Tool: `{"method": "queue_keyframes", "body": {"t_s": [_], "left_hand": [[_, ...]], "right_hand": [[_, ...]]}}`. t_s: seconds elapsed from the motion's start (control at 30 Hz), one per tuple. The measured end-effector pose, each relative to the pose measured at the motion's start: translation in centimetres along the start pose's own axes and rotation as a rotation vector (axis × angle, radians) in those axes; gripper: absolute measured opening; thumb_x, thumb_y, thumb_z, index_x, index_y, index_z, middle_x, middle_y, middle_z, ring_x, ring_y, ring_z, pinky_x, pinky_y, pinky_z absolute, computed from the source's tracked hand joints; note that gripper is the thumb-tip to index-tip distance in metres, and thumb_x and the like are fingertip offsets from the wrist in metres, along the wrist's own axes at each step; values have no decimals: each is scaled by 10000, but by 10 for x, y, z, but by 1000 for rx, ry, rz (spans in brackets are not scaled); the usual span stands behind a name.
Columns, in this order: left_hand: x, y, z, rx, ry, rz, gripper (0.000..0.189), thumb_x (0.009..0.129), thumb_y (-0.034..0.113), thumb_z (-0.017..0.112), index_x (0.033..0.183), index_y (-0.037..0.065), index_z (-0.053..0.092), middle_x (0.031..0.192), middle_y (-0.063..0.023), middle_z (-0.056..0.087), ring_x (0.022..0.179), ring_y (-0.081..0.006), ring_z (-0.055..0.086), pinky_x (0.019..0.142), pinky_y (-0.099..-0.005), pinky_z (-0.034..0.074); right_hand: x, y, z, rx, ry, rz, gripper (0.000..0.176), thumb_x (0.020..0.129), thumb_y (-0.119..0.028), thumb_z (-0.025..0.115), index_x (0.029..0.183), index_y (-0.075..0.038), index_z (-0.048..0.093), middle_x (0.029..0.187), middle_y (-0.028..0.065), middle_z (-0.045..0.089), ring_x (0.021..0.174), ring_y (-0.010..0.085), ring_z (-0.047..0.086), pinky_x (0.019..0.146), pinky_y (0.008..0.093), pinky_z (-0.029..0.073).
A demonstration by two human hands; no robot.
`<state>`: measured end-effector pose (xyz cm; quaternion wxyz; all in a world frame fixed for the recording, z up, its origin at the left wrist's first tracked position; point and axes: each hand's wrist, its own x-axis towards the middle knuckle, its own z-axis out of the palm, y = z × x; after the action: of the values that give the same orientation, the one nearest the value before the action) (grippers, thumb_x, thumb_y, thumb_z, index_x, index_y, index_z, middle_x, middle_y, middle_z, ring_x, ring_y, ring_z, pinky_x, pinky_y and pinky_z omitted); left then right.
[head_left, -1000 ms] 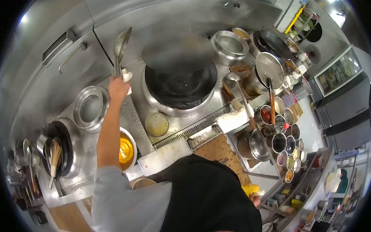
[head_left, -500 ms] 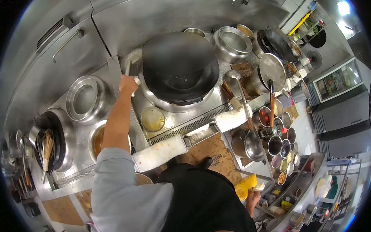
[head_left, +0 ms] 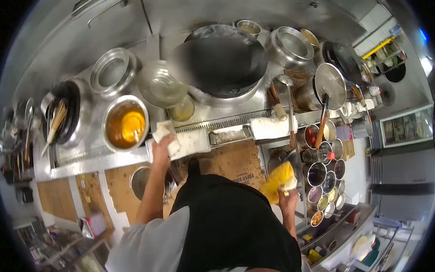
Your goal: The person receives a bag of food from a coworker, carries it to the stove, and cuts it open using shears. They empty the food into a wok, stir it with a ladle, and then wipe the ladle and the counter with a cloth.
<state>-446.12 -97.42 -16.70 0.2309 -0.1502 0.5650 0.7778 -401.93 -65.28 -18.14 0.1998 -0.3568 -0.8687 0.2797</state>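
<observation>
My left hand [head_left: 163, 148] is closed on a folded white cloth [head_left: 167, 136], over a white towel roll [head_left: 191, 142] along the stove's front edge. Close left of it stands a metal bowl [head_left: 113, 143] of amber liquid. Low on the right, my right hand [head_left: 288, 200] grips a yellow, bristly-looking bundle [head_left: 277, 178] with a white part at the fingers. Ahead is a large black wok [head_left: 253, 67], partly hidden by a grey blur. A pale, ridged, translucent round shape [head_left: 160, 85] shows at the wok's left, above a small bowl of yellowish liquid [head_left: 182, 110].
Metal pots [head_left: 111, 72] flank the wok. A ladle [head_left: 289, 104] and a strainer [head_left: 331, 86] with a wooden handle lie to the right. Several seasoning tubs [head_left: 316, 174] and a bottle with a red cap [head_left: 314, 155] stand at the right. Cardboard [head_left: 228, 162] covers the floor.
My left hand has come back from the wok's left side to the front edge, with the white cloth. The pale round shape has appeared. My right hand and the yellow bundle have risen in view.
</observation>
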Motion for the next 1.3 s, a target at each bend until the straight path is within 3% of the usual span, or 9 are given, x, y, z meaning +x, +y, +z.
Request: {"method": "queue_keyframes", "body": {"t_s": [0.23, 0.53, 0.77, 0.87, 1.0, 1.03, 1.13, 1.23, 1.3], "left_hand": [[-23, -129, -40, -266, -122, -183, 266, 947, 195, 756, 1171, 69, 690, 987, -66, 725, 839, -214, 720, 676, -361, 581], [-13, -83, -35, 44, -52, -258, 451, 952, 256, 817, 1271, -42, 707, 1106, -102, 770, 945, -217, 739, 818, -380, 610], [13, -115, -50, 11, -194, -202, 490, 945, 224, 825, 1358, 12, 670, 1192, -94, 742, 1004, -220, 718, 851, -393, 607], [9, -93, -46, 99, -178, -297, 448, 947, 191, 821, 1329, 6, 677, 1162, -88, 743, 988, -212, 717, 841, -398, 610], [12, -92, -43, 138, -175, -252, 406, 935, 121, 815, 1295, -7, 680, 1109, -95, 747, 939, -206, 722, 819, -377, 610], [11, -91, -39, 162, -143, -269, 388, 962, 115, 772, 1318, 14, 655, 1108, -89, 729, 947, -218, 715, 802, -385, 601], [11, -96, -45, 120, -134, -254, 450, 909, 59, 808, 1327, -4, 653, 1123, -103, 747, 960, -220, 724, 844, -369, 599], [11, -94, -50, 220, -71, -203, 519, 909, 56, 798, 1389, -4, 610, 1179, -125, 734, 1023, -238, 718, 887, -372, 588], [8, -84, -49, 411, 44, -141, 588, 921, 42, 778, 1458, -15, 546, 1250, -138, 707, 1074, -242, 696, 915, -361, 573]], "right_hand": [[132, -95, 29, 120, -351, -446, 296, 902, -93, 782, 1185, -15, 744, 1149, 261, 738, 1079, 460, 717, 939, 511, 568], [267, -261, 204, 342, -576, -508, 304, 874, -144, 838, 1166, -65, 808, 1015, 214, 774, 910, 327, 761, 807, 408, 573], [295, -313, 360, 0, -484, -727, 253, 827, -187, 815, 999, -10, 761, 1019, 256, 727, 1018, 453, 702, 910, 527, 563], [301, -299, 409, -93, -570, -647, 344, 823, -180, 808, 1118, -17, 741, 1137, 248, 713, 1115, 435, 679, 974, 526, 547], [255, -305, 340, 56, -463, -713, 554, 889, -159, 759, 1412, -82, 596, 1451, 228, 576, 1345, 434, 557, 1144, 518, 458], [234, -297, 311, 98, -367, -733, 499, 914, -180, 756, 1383, -77, 620, 1366, 229, 625, 1299, 431, 596, 1128, 505, 481], [173, -210, 253, 121, -787, -385, 392, 969, -201, 711, 1333, -65, 657, 1225, 224, 697, 1174, 422, 662, 1009, 495, 527], [93, -54, 212, 75, -1260, -177, 315, 1034, -303, 626, 1203, -62, 736, 1137, 227, 744, 1064, 387, 711, 912, 491, 535], [18, 98, 205, 47, -1325, -178, 366, 1042, -372, 611, 1100, -49, 772, 1097, 226, 763, 989, 376, 734, 891, 499, 550]]}}
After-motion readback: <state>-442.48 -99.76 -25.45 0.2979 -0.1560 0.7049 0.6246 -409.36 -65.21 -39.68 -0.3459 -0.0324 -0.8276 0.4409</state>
